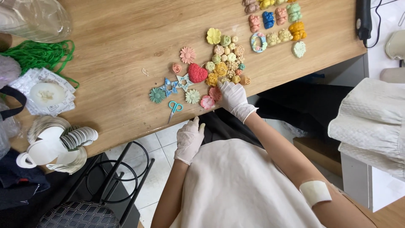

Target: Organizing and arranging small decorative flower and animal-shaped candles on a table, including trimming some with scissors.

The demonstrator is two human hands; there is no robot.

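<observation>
**Gloved right hand rests on the near edge of a cluster of moulded pieces**

On the left of the wooden table (pixel 114 50) lie a tangle of green cord (pixel 40 54), a white round piece on a crinkled packet (pixel 45 93) and a fanned stack of white paper discs (pixel 63 143). Moving right, a teal flower (pixel 157 95), two pale blue stars (pixel 176 83) and a small pair of teal-handled scissors (pixel 174 108) lie near the table's near edge, the scissors' long axis running roughly towards the person.

The left hand (pixel 189 139), in a white glove, is below the table edge, its fingertips just reaching the rim near the scissors. Its fingers are loosely together and hold nothing visible.

The right hand (pixel 233 98), also gloved, is the nearer hand to the work. It lies flat on the table with the fingers pointing away from the person, into the cluster of moulded pieces (pixel 223 63). The fingertips touch or cover the nearest small pieces. Whether they pinch one cannot be told, since the hand hides its own underside. Just beside its fingers, on their left, lie two pink flower pieces (pixel 211 98), and a red heart (pixel 197 73) sits a little further up.

The cluster looks matt and chalky: small roses, flowers and round shapes in yellow, green, cream and orange, packed touching one another. Further right, a second group of moulded figures (pixel 276 23) lies well apart.
</observation>
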